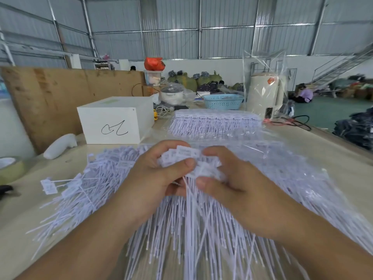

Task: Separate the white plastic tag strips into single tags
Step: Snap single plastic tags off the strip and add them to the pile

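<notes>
Both hands meet over the middle of the table around a bunch of white plastic tag strips. My left hand grips the flat tag heads from the left, its thumb pressed across them. My right hand grips the same bunch from the right, fingers curled over the top and thumb below. Long thin tails hang down from the bunch between my wrists. A loose pile of single tags spreads over the table to the left. Under my right arm lies a heap of tags in clear plastic.
A flat stack of bagged tag strips lies further back. A white box with a scribble stands at back left, beside a white handheld tool and a tape roll. A blue basket and a cream cylinder stand behind.
</notes>
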Demonstrator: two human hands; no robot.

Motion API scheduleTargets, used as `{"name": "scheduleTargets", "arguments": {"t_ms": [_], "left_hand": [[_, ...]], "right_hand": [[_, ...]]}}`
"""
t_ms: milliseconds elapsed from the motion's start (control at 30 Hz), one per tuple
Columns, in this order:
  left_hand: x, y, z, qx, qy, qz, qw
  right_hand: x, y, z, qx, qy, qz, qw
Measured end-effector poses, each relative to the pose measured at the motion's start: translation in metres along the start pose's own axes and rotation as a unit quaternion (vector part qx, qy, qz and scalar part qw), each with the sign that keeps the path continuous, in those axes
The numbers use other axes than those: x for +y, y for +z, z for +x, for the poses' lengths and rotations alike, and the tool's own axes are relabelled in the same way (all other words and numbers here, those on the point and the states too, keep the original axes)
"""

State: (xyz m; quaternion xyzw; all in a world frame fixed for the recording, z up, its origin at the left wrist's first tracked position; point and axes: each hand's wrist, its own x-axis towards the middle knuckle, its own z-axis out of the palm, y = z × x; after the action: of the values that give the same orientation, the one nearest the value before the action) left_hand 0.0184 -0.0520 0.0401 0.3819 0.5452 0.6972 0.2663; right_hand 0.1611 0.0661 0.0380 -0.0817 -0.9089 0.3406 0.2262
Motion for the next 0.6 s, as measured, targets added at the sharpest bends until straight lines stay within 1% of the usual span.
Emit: {"name": "scheduleTargets", "arguments": {"t_ms": [67, 233, 333, 467, 500, 600], "left_hand": [[-0.001, 0.004, -0.003, -0.023, 0.007, 0.017, 1.0], [-0.001, 0.005, -0.005, -0.052, 0.012, 0.041, 0.998], [-0.002, 0.006, -0.005, -0.051, 0.016, 0.066, 0.996], [-0.002, 0.004, -0.002, -0.008, 0.031, 0.033, 0.999], [-0.002, 0.003, -0.001, 0.009, 0.033, 0.018, 0.999], [-0.002, 0.002, 0.001, 0.034, 0.038, -0.014, 0.999]], "right_hand": [[0.002, 0.007, 0.001, -0.019, -0.022, -0.072, 0.997], [-0.001, 0.01, -0.002, -0.029, 0.021, -0.147, 0.989], [-0.002, 0.013, -0.002, -0.035, 0.021, -0.135, 0.99], [0.0, 0.002, 0.003, -0.021, 0.02, -0.01, 1.0], [-0.001, -0.002, 0.003, -0.024, 0.029, -0.005, 0.999], [0.003, -0.006, 0.002, -0.047, 0.058, -0.053, 0.996]]}}
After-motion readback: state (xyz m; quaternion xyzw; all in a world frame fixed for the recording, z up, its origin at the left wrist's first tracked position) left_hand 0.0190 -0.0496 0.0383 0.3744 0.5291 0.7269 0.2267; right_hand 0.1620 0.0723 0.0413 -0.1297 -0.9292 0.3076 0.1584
